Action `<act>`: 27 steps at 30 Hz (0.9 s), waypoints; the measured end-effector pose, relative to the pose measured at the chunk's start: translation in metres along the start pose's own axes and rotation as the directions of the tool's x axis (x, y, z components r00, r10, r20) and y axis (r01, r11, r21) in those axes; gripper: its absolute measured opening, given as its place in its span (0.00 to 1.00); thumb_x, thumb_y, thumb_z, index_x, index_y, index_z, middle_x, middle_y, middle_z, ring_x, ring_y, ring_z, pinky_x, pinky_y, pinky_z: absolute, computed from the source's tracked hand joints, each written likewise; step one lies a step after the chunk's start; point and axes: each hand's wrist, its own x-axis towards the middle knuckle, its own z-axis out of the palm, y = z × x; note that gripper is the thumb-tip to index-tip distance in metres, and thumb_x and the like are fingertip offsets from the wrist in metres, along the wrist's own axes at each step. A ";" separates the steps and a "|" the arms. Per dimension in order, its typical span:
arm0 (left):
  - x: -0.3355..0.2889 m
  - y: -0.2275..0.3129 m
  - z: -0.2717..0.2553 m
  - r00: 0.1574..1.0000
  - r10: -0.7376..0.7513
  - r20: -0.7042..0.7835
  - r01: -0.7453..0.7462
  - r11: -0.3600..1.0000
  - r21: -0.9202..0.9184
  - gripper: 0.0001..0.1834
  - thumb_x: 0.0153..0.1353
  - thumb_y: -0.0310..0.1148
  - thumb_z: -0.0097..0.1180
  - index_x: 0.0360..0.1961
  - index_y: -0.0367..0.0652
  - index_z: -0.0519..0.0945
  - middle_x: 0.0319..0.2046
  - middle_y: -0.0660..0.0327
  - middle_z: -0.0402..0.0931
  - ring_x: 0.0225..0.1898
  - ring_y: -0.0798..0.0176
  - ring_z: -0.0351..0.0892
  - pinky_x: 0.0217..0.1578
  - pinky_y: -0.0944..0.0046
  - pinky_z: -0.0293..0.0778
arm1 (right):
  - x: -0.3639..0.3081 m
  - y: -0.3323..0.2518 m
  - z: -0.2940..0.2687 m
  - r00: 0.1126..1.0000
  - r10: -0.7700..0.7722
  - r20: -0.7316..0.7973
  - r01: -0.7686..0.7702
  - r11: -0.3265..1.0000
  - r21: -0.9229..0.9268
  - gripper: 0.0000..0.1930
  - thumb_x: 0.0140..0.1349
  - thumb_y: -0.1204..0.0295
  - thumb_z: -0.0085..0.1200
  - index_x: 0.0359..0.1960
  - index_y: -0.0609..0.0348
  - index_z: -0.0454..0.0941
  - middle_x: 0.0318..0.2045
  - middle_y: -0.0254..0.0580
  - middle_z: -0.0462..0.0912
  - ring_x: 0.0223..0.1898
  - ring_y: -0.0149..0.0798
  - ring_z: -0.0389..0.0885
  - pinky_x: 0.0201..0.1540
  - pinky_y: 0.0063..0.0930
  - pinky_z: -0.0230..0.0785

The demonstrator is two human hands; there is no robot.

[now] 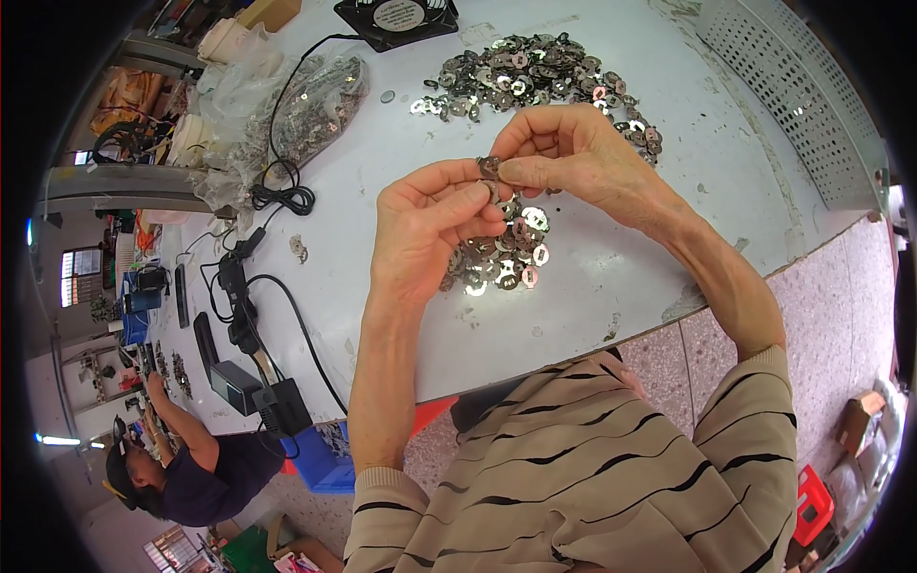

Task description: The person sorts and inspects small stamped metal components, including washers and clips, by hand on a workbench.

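Where the white worktable (611,301) spans the middle of the view, it forms the largest surface shown and carries nearly all the items described below. At lower left, beyond the table's near edge, a co-worker (234,482) in a dark top and cap appears well apart from the pair of hands at the centre. A pale perforated metal box (798,105) stands at the right end of the table. Below the near edge, left of the person's left forearm, is a blue crate (323,468). On the left part of the table, a clear plastic bag (320,110) holds many small metal parts. At the far side, a broad heap of flat metal parts (535,72) lies loose, with a black square fan (396,21) to its left.

Both bare hands are raised above the table between the two quantities of parts. The left hand (411,224) pinches with thumb and index finger; the right hand (587,162) meets it with a similar thumb-and-finger pinch. Beneath and just beside the left hand lies a smaller heap of metal parts (506,256), some faces shining. Farther left, a black power adapter (284,408) sits near the edge among dark cables.

Smallest are a round grey disc (387,96), alone near the bag, and a small metal piece (489,168), grasped between the fingertips of both hands; its exact outline is partly hidden.
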 end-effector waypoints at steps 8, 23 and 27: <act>-0.003 -0.005 0.009 0.959 0.278 -0.063 -0.246 0.920 0.304 0.13 0.53 0.17 0.55 0.42 0.29 0.77 0.32 0.51 0.80 0.30 0.67 0.80 0.33 0.71 0.78 | 0.000 0.002 -0.003 0.999 0.029 -0.029 -0.029 1.000 0.010 0.07 0.55 0.71 0.56 0.33 0.61 0.76 0.24 0.31 0.78 0.25 0.21 0.72 0.28 0.15 0.63; 0.004 -0.001 -0.016 0.998 -0.059 0.021 0.062 0.913 -0.402 0.09 0.62 0.24 0.48 0.42 0.29 0.73 0.33 0.55 0.73 0.30 0.68 0.76 0.33 0.71 0.80 | 0.000 -0.003 -0.001 0.998 0.044 -0.047 -0.041 0.998 0.052 0.08 0.53 0.70 0.57 0.33 0.60 0.76 0.23 0.29 0.78 0.24 0.21 0.73 0.26 0.16 0.62; 0.007 -0.003 -0.020 0.987 -0.142 0.073 0.160 0.854 -0.496 0.08 0.59 0.26 0.53 0.39 0.33 0.75 0.29 0.60 0.75 0.26 0.71 0.76 0.29 0.71 0.78 | -0.002 -0.006 -0.001 0.998 0.038 -0.053 -0.034 0.997 0.070 0.08 0.52 0.73 0.58 0.31 0.65 0.78 0.22 0.32 0.77 0.24 0.24 0.74 0.29 0.17 0.68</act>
